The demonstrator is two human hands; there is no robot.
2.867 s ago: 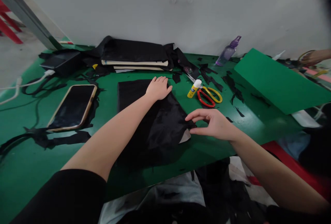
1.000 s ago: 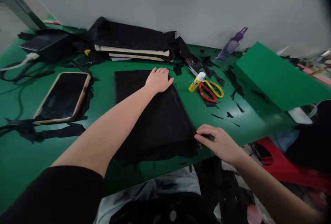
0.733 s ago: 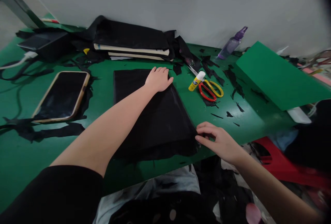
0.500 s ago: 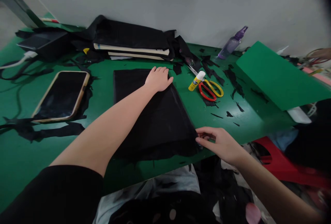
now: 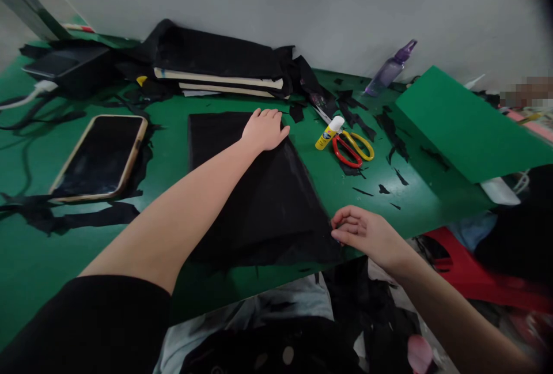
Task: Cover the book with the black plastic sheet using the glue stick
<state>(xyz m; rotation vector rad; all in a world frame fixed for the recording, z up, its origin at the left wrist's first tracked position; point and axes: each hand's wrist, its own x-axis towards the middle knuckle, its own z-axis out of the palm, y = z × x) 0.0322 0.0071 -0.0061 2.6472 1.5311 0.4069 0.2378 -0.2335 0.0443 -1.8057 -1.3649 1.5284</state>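
Observation:
A dark black fabric piece (image 5: 259,212), roughly rectangular, lies flat on the green table with its near edge close to the table's front. My left hand (image 5: 263,130) rests palm down on its far right part, fingers stretched out and pressing on it. At the near right corner, my right hand (image 5: 354,229) has its fingers curled and its thumb and forefinger pinched at the fabric's edge; the exact grip is partly hidden. To the right lie a yellow glue stick (image 5: 329,133) with a white cap and scissors (image 5: 353,149) with red and yellow handles.
A phone (image 5: 101,158) lies on the left, near a black box (image 5: 69,68) with a white cable. Folded black fabric and pale boards (image 5: 220,60) are stacked at the back. A purple spray bottle (image 5: 391,68), a green panel (image 5: 470,126) and black scraps (image 5: 391,132) are on the right.
My right hand has shifted slightly right at the fabric's corner, with its fingers more curled. My left hand stays flat on the fabric.

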